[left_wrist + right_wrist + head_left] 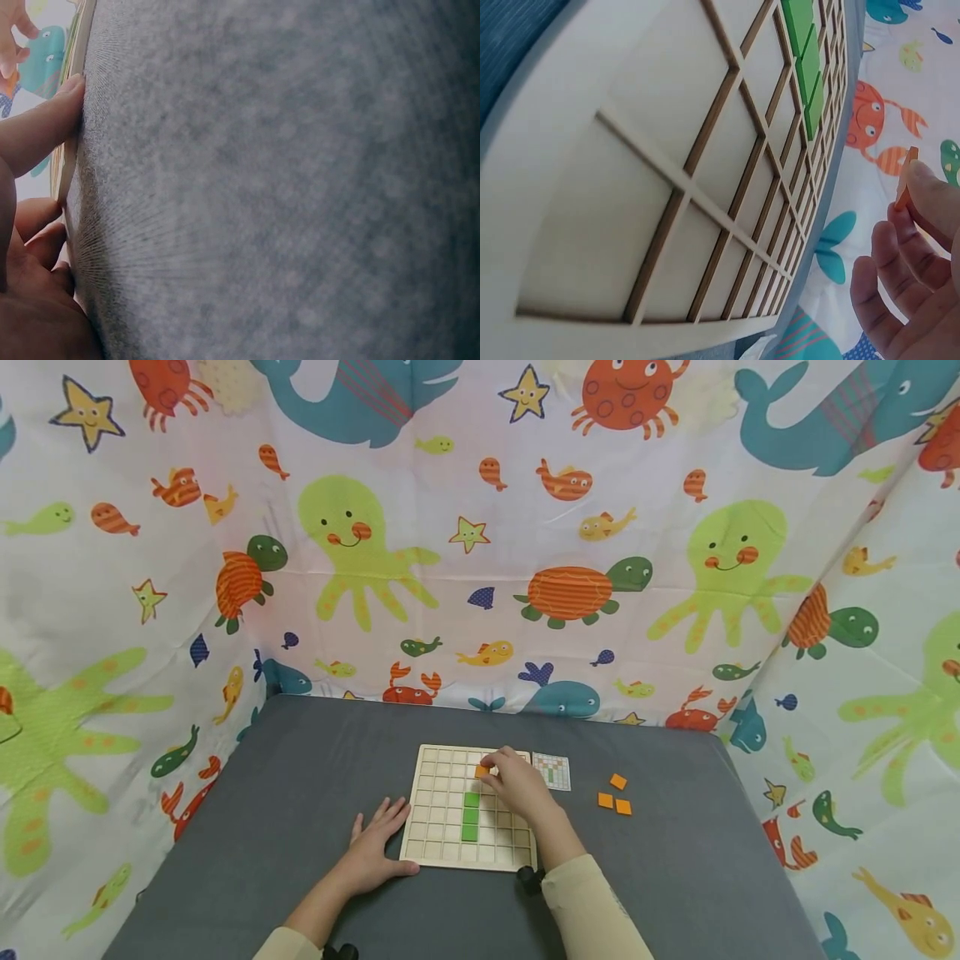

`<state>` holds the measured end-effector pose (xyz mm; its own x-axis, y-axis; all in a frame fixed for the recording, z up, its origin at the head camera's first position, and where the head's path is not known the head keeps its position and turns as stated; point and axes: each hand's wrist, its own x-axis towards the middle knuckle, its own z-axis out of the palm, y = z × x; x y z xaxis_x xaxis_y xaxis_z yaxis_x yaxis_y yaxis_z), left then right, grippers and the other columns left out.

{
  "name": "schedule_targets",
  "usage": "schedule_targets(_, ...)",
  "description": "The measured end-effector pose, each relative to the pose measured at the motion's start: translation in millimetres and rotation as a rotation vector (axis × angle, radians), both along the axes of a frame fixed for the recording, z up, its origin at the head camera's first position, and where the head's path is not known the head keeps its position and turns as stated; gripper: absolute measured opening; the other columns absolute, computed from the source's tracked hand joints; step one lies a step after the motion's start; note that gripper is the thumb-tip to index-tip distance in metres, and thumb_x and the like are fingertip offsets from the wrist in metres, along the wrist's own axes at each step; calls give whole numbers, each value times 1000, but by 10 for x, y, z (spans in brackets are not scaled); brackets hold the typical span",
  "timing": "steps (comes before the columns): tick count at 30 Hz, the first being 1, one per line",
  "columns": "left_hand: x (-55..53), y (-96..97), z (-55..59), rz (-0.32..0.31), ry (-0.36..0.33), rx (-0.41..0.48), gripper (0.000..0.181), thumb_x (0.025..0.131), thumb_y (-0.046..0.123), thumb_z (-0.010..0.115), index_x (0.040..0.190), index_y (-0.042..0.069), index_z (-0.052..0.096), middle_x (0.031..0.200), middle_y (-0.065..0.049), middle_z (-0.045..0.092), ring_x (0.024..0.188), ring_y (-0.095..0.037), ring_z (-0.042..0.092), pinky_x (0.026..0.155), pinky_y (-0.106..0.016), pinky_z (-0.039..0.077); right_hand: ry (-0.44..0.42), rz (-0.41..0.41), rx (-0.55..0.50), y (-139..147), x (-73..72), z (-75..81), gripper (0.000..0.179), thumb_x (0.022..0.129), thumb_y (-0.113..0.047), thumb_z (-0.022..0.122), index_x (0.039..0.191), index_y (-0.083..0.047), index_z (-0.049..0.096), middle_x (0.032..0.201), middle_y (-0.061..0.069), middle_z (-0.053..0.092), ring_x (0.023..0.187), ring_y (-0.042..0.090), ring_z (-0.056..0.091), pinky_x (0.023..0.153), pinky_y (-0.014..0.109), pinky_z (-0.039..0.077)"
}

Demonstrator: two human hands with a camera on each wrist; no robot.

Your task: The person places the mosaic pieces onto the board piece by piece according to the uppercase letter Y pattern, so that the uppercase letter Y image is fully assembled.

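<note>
Three green tiles (470, 816), head view, sit in a column on the grid board (442, 815). Over the board's far part, the right hand (517, 785) pinches an orange tile (482, 771). Left hand (372, 854), fingers spread, grasping nothing, at the board's left edge. Printed card (553, 772) just beyond its right edge; three loose orange tiles (605, 800) farther right. Left wrist: I see the thumb against the board's edge. Right wrist: pinched tile between thumb and fingertip, raised above the board.
</note>
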<state>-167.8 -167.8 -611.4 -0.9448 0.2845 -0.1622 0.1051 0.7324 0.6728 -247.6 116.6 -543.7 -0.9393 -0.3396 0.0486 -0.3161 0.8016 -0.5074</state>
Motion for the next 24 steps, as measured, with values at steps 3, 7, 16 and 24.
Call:
schedule_targets(3,-1,7,6,-3,3,-2,107,72,48,88,158,13,36,167,-7,27,157,-35,10,118,-69,-8,3,13,9,-38,-23,-7,23,99,-25,66,118,-11,71,116,5,63,98,21,68,83,38,58)
schedule_targets(7,-4,12,8,-2,3,0,106,72,47,88,158,13,36,167,-7,27,157,-35,11,117,-69,-8,7,15,27,-98,-75,-36,24,100,-27,65,119,-13,70,115,4,63,96,19,66,83,37,57)
schedule_targets(16,-12,9,14,10,-8,-18,106,72,46,88,158,15,36,167,-6,27,157,-34,10,118,-68,-8,12,20,63,-232,-145,-23,26,101,-30,63,121,-14,70,119,3,63,98,18,66,81,37,57)
schedule_targets(24,-9,17,9,9,1,-11,104,72,46,88,158,15,37,167,-5,28,157,-35,11,118,-69,-7,-19,9,91,-351,-196,-19,26,101,-31,63,121,-17,70,121,2,63,103,19,66,84,38,57)
